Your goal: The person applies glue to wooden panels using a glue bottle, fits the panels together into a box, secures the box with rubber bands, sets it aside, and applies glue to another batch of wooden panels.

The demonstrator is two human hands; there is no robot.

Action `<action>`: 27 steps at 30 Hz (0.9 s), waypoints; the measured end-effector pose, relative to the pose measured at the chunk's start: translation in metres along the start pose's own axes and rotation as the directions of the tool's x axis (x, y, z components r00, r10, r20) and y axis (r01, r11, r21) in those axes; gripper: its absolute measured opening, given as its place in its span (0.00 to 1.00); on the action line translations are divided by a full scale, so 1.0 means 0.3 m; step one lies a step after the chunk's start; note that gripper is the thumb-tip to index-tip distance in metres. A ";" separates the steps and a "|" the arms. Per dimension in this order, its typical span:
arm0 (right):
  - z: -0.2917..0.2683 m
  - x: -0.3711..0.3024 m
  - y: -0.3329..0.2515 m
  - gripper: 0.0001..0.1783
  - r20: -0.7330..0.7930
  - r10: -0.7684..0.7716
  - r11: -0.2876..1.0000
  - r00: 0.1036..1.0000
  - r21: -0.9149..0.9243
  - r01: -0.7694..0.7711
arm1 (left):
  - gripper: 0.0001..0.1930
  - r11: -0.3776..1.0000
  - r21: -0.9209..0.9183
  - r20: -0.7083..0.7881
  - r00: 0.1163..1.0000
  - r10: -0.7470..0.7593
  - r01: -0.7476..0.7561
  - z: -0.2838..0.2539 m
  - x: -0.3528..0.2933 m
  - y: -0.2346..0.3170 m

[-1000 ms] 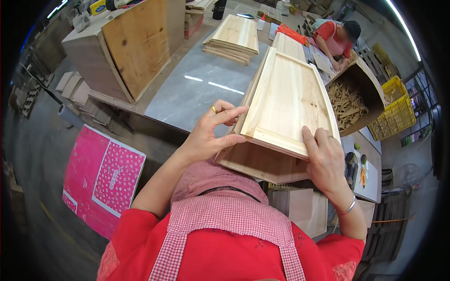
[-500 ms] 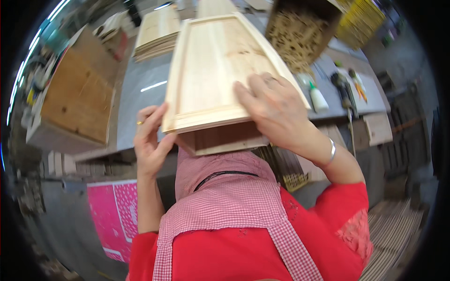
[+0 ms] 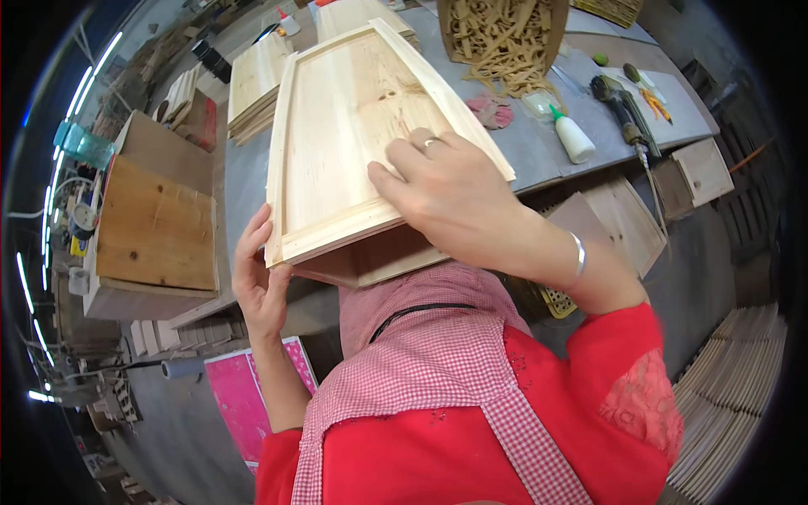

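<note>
A pale wooden box (image 3: 337, 156) with a raised frame around its top panel lies tilted toward me, its near end open below the top's edge. My left hand (image 3: 259, 273) holds the near left corner, thumb by the lower edge and fingers along the side. Over the near right part of the panel is my right hand (image 3: 446, 189), its fingers curled in and touching the wood. Whatever may be between those fingers is hidden. To the right of the box stands a white glue bottle (image 3: 575, 140) with a green tip.
Stacked wooden panels (image 3: 254, 80) lie behind the box on the grey table (image 3: 526, 164). A carton of tan strips (image 3: 505, 42) stands at the back. A power tool (image 3: 619, 105) is at right, a large wooden box (image 3: 156, 223) at left. Flat boards (image 3: 732, 396) are stacked low right.
My view has shifted, so the table and box sit further left in the picture. My left hand keeps its hold on the corner; my right hand stays on the panel with fingers curled.
</note>
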State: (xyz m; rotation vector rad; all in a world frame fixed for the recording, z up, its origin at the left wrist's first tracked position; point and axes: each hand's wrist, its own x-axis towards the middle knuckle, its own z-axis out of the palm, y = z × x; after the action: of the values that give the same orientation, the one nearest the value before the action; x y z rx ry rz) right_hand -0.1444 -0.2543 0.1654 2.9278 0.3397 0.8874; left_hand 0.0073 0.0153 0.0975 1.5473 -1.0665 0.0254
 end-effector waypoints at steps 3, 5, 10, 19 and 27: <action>-0.057 -0.103 0.040 0.35 -0.117 0.140 0.965 0.983 0.237 -0.109 | 0.27 1.000 0.008 0.027 1.000 0.005 -0.005 -0.008 0.004 0.006; -0.052 -0.170 0.097 0.33 -0.240 0.360 0.862 0.902 0.455 -0.223 | 0.27 0.999 0.034 0.000 1.000 0.016 -0.016 -0.010 0.006 0.008; 0.072 -0.287 0.114 0.28 -0.089 0.557 0.481 0.826 0.845 -0.234 | 0.29 0.999 -0.015 0.027 0.999 -0.029 0.029 -0.015 0.003 0.016; 0.080 -0.304 0.130 0.26 -0.121 0.560 0.531 0.820 0.812 -0.243 | 0.27 0.999 0.048 0.001 1.000 -0.020 0.020 -0.017 -0.005 0.006; 0.074 -0.288 0.134 0.24 -0.173 0.546 0.552 0.820 0.811 -0.196 | 0.27 0.994 0.081 -0.071 0.996 -0.061 0.067 0.002 -0.024 0.013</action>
State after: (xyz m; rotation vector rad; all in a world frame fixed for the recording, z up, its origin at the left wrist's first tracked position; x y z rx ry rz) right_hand -0.1941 -0.3131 0.1051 3.6444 0.0753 1.8638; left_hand 0.0004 0.0196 0.0963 1.6441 -0.9716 0.0793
